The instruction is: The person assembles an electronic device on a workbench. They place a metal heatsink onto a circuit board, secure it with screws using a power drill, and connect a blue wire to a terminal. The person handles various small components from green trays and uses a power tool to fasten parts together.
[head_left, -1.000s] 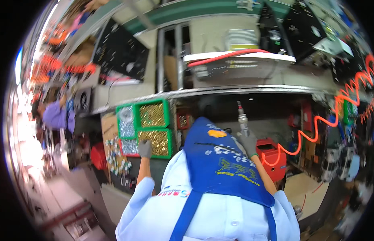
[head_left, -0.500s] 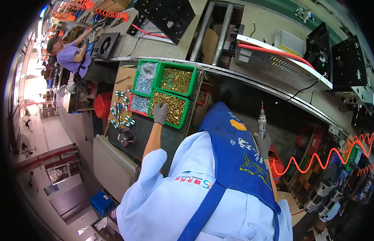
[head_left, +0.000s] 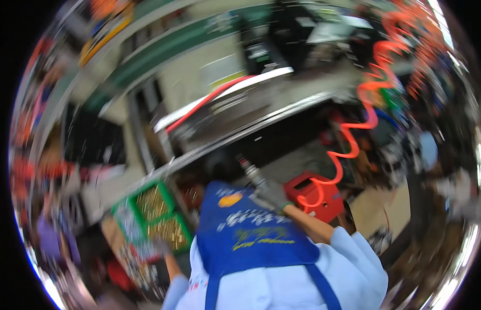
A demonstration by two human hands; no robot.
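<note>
My right hand [head_left: 271, 197], in a grey glove, is closed around a slim power screwdriver [head_left: 252, 173]. The tool's metal tip points up and to the left, toward the bench edge. My left hand [head_left: 159, 248], also gloved, is smeared by motion at the near side of the green bins [head_left: 166, 195]. Its fingers cannot be made out, nor anything in them. Brass-coloured small parts [head_left: 168, 232] fill the bin beside it. Silvery small parts [head_left: 127, 219] lie in the bin to the left.
A white-edged metal housing [head_left: 235, 98] with a red strip lies on the bench ahead. An orange coiled hose [head_left: 349, 137] hangs at the right, above a red box [head_left: 320, 196]. A person in purple [head_left: 54, 237] is at the far left.
The view has swung to the right and blurred. My left hand has come off the brass parts toward the bin's near edge. The screwdriver stays in my right hand, now tilted left.
</note>
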